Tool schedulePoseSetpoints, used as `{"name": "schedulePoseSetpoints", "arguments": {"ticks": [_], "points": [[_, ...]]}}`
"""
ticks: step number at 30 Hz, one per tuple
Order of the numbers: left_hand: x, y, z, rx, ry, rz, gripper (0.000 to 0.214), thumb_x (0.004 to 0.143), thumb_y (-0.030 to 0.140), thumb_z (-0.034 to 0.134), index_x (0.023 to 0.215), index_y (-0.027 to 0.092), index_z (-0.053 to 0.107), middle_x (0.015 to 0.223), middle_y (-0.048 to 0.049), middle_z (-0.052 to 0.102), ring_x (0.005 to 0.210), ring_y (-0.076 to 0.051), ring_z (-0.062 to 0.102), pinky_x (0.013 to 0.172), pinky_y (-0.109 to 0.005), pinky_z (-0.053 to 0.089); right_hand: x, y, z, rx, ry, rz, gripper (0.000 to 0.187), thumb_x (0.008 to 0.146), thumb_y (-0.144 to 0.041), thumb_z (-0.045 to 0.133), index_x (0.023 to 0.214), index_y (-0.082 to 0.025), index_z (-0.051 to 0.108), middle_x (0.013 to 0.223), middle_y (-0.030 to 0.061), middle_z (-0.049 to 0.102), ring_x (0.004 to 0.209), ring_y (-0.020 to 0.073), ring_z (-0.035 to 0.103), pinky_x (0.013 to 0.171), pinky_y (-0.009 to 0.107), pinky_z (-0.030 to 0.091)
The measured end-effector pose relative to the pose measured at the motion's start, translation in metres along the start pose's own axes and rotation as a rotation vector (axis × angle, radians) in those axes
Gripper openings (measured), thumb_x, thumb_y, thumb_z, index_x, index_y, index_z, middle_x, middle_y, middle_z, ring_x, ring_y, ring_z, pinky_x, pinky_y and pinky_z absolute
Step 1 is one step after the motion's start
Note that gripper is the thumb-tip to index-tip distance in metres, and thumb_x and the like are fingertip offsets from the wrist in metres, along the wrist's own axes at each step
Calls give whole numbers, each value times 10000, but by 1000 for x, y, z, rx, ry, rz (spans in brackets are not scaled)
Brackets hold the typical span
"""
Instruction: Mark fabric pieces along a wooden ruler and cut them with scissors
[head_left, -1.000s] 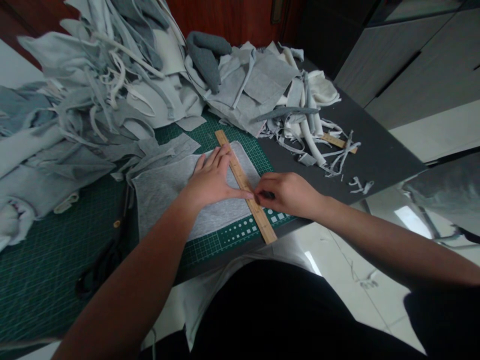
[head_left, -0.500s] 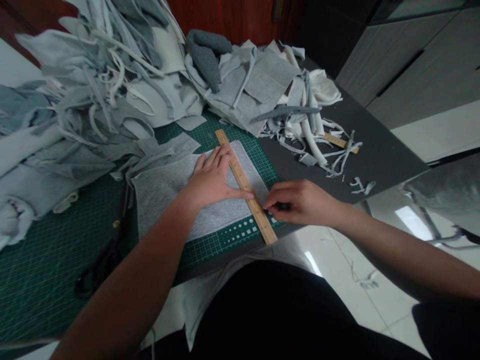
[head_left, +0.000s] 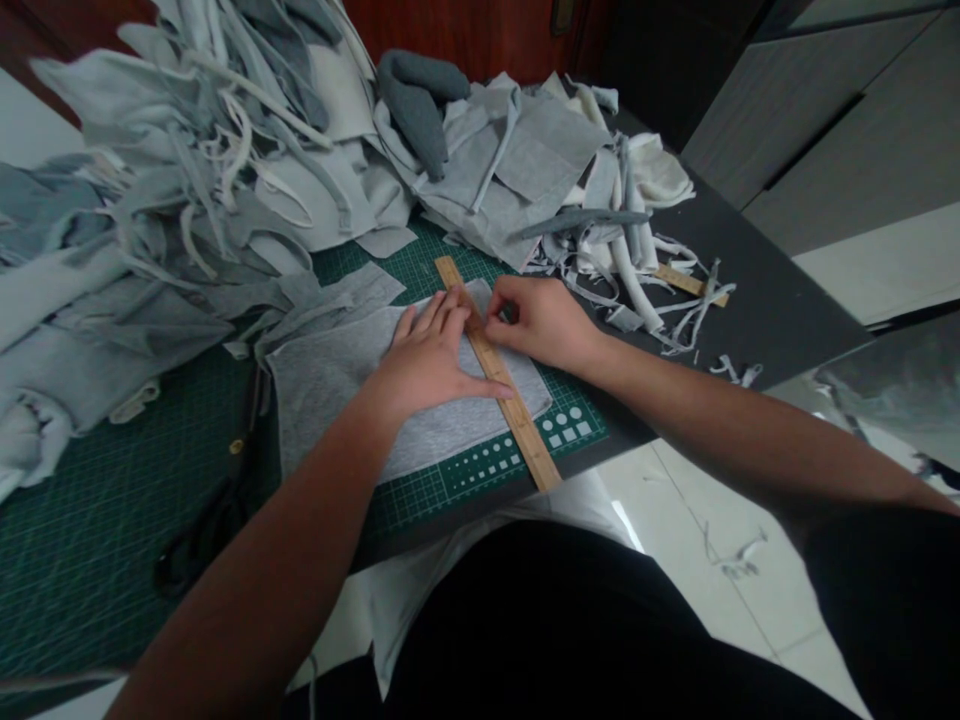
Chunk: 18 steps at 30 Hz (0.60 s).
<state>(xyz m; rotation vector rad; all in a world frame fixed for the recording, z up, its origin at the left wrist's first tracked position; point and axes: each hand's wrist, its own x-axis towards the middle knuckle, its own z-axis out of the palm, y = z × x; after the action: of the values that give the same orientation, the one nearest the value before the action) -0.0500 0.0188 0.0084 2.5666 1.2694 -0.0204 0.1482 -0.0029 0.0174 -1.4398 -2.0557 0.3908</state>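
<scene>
A light grey piece of cloth (head_left: pixel 337 365) lies flat on the green cutting mat (head_left: pixel 409 505). Slantwise across its right part rests a wooden ruler (head_left: pixel 528 434), its near end reaching past the table edge. My left hand (head_left: pixel 427 362) is spread over the cloth, fingertips and thumb pressing down on the ruler. Close against the ruler's right side, near its upper half, my right hand (head_left: pixel 546 318) is closed in a pinch over the cloth. Whatever is between those fingers is too small and hidden to name.
Black-handled scissors (head_left: pixel 214 515) lie on the mat to the left. Heaps of grey and white cloth (head_left: pixel 300 150) fill the back of the table. Cloth strips partly cover a second wooden piece (head_left: pixel 686 283) at the right, by the dark tabletop (head_left: pixel 780 290).
My right hand has moved up along the ruler, away from my body, from its lower part to its upper half. My left hand and the ruler stay in place on the cloth.
</scene>
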Motion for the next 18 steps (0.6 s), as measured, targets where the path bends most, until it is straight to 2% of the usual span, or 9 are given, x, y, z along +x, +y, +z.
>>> {"name": "schedulePoseSetpoints", "arguments": {"ticks": [4, 7, 14, 18], "points": [[0, 0, 1, -10, 10, 12, 1300, 697, 908, 619, 1640, 107, 218, 1759, -193, 140, 1636, -372, 87, 1320, -519, 32, 1, 7, 12, -46, 54, -35, 122, 893, -265, 622, 867, -160, 678, 873, 53, 654, 782, 183, 556, 724, 297, 365], [0, -3, 4, -33, 39, 36, 1222, 702, 887, 635, 1608, 142, 294, 1759, -181, 157, 1630, -384, 112, 1316, -535, 40, -3, 8, 18, -89, 34, -55, 129, 919, -272, 605, 887, -167, 673, 911, 69, 643, 825, 202, 565, 730, 305, 371], [-1, -5, 4, -37, 59, 54, 1179, 706, 863, 648, 1590, 157, 314, 1750, -190, 190, 1629, -371, 133, 1315, -546, 60, -6, 8, 19, -167, -2, -136, 87, 920, -218, 597, 878, -168, 655, 892, 71, 642, 822, 201, 563, 744, 307, 385], [-1, -4, 4, -12, 55, 48, 1212, 709, 881, 629, 1603, 133, 296, 1752, -193, 181, 1629, -373, 128, 1315, -541, 55, -4, 13, 19, -126, -26, -200, 73, 914, -200, 600, 858, -177, 642, 856, 56, 635, 815, 196, 570, 760, 304, 404]]}}
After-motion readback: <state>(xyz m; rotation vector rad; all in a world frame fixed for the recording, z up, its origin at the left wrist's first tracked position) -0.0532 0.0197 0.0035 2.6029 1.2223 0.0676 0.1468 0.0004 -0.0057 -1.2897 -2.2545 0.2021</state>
